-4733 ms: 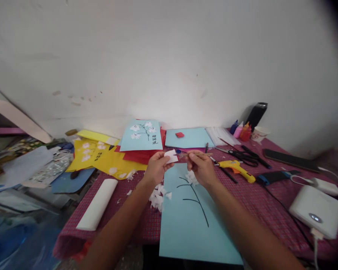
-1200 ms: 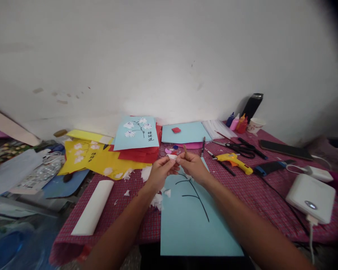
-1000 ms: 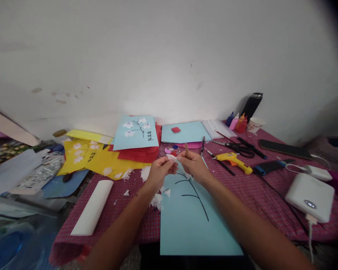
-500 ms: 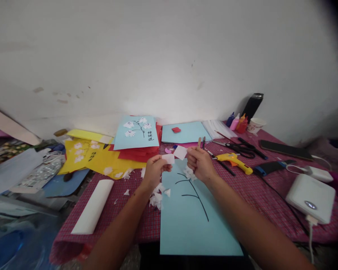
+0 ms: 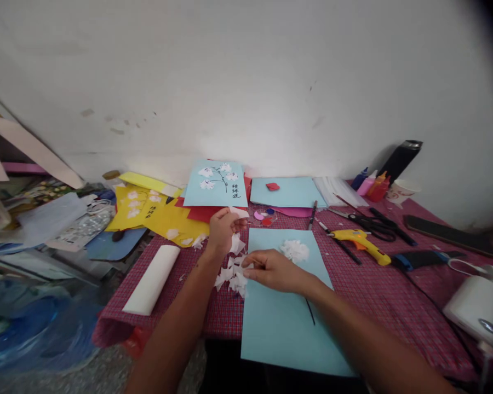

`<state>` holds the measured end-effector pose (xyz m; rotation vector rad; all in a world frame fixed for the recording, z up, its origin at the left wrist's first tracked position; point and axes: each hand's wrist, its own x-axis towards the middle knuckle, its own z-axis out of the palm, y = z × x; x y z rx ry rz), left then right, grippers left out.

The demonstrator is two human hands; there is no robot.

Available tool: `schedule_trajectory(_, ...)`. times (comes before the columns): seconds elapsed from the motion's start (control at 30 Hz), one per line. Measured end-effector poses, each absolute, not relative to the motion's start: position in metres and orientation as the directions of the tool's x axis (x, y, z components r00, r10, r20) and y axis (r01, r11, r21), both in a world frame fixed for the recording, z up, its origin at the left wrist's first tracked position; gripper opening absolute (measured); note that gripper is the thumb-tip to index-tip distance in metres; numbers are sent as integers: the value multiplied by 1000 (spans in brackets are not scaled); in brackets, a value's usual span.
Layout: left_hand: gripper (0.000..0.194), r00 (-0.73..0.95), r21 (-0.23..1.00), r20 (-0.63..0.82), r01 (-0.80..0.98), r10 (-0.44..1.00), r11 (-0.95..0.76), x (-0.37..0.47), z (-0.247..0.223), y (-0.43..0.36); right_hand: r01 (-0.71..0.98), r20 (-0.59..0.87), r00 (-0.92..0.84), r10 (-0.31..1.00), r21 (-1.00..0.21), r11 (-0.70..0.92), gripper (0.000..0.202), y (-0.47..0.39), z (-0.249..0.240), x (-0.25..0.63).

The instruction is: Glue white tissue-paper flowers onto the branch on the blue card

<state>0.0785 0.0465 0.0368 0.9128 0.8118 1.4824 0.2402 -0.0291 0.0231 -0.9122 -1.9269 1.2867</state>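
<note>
My left hand (image 5: 225, 230) pinches a small white paper square (image 5: 239, 212) above the table, left of the light blue sheet (image 5: 279, 334). Low over that sheet's left edge is my right hand (image 5: 273, 269), its fingers closed beside a heap of crumpled white paper pieces (image 5: 231, 276); what they hold, if anything, is too small to make out. A white paper blossom (image 5: 294, 250) sits on the upper part of the sheet. My right hand and forearm cover most of the black drawn branch (image 5: 310, 312).
Behind lies a finished flower card (image 5: 216, 183) on red paper. At left are yellow sheets (image 5: 164, 221) and a white roll (image 5: 152, 280). To the right are a yellow glue gun (image 5: 361, 244), scissors (image 5: 373, 224), paint bottles (image 5: 373, 186) and a black flask (image 5: 400, 161).
My right hand has come down and left to the paper heap, uncovering the blossom. The white square near it no longer shows there. My left hand still holds its square. The view has shifted.
</note>
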Motion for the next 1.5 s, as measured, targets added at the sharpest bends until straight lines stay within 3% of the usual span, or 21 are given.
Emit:
schedule_trajectory(0.1, 11, 23, 904, 101, -419, 995, -82, 81, 30, 46, 143, 140, -452, 881, -964, 226, 28, -24, 29, 249)
schedule_trajectory(0.2, 10, 106, 928, 153, -357, 983, -106, 84, 26, 44, -104, 146, -159, 976, -986, 131, 41, -10, 34, 267)
schedule_trajectory(0.3, 10, 219, 950, 234, -258, 947, -175, 86, 25, 40, -337, 160, 23, 987, -928, 159, 44, 4, 37, 283)
schedule_trajectory(0.5, 11, 323, 941, 337, -146, 884, -305, 88, 24, 34, -569, 128, 29, 991, -813, 121, 39, 9, 40, 289)
schedule_trajectory(0.7, 11, 314, 932, 363, -124, 877, -341, 92, 20, 34, -528, 161, 13, 987, -837, 143, 27, 4, 38, 279)
schedule_trajectory(0.9, 12, 253, 940, 339, -119, 906, -318, 93, 22, 31, -502, 155, 36, 987, -851, 152, 28, 5, 37, 280)
schedule_trajectory(1.5, 13, 293, 942, 336, -82, 895, -326, 92, 27, 27, -413, 179, 42, 983, -893, 180, 29, 6, 34, 278)
